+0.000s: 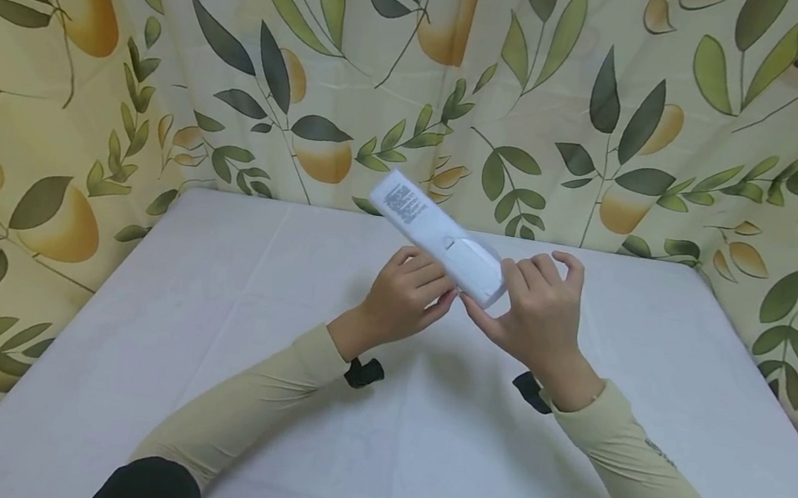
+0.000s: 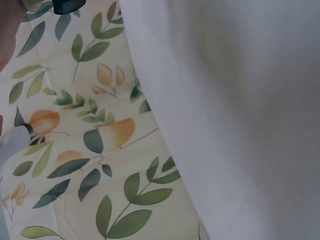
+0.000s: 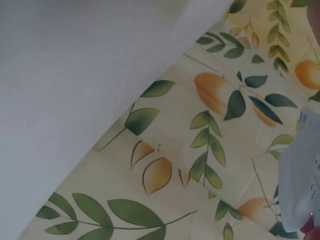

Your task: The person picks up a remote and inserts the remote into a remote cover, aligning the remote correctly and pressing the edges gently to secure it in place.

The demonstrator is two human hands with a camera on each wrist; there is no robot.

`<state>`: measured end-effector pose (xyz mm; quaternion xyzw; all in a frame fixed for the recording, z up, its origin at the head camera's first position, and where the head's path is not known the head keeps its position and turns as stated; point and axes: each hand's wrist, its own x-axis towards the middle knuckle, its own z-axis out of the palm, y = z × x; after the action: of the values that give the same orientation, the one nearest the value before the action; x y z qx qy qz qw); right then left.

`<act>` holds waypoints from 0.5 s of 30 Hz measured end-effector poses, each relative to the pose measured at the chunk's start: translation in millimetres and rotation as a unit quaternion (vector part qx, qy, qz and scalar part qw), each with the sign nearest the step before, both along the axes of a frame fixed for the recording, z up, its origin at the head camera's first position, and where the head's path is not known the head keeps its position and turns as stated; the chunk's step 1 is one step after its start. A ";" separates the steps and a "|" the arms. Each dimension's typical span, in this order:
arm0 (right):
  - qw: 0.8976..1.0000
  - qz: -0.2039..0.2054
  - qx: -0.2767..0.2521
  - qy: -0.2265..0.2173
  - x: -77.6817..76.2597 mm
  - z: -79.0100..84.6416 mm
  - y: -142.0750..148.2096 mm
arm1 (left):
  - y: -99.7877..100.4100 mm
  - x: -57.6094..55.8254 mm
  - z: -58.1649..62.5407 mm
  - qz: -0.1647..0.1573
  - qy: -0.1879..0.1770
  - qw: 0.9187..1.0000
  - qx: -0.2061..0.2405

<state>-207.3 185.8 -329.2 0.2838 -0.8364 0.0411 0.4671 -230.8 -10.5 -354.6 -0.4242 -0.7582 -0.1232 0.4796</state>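
Note:
A white remote control (image 1: pixel 426 227), its back with a printed label and a battery cover (image 1: pixel 471 264) facing the head camera, is held up tilted above the table. My left hand (image 1: pixel 404 296) grips its lower left edge with curled fingers, thumb near the bottom end. At that end my right hand (image 1: pixel 545 314) pinches the corner between thumb and index finger, the other fingers bent and apart. Only a strip of the remote control (image 3: pixel 296 182) enters the right wrist view at its right edge. The side facing away is hidden.
Under the hands is a table with a white cloth (image 1: pixel 311 456). A curtain with leaves and orange fruit (image 1: pixel 231 143) hangs behind and beside it. Black straps (image 1: pixel 363 372) are on both wrists, and a dark rounded shape (image 1: pixel 148 489) shows at the bottom left.

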 end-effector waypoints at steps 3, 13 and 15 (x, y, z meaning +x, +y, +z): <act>1.000 0.000 -0.001 -0.006 -1.0 -0.8 1.2 | -0.5 -0.3 0.0 -0.001 -0.002 1.000 -0.010; 0.999 -0.003 0.005 0.033 -4.5 -1.8 8.3 | -10.6 -4.4 14.6 0.087 0.040 0.994 -0.046; 0.999 0.003 0.014 0.043 -4.4 -2.1 9.5 | -15.1 -5.9 18.5 0.089 0.058 0.993 -0.052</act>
<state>-211.7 195.3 -331.3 0.2943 -0.8151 0.0184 0.4986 -236.7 -25.6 -336.1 -0.3861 -0.7691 -0.0161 0.5091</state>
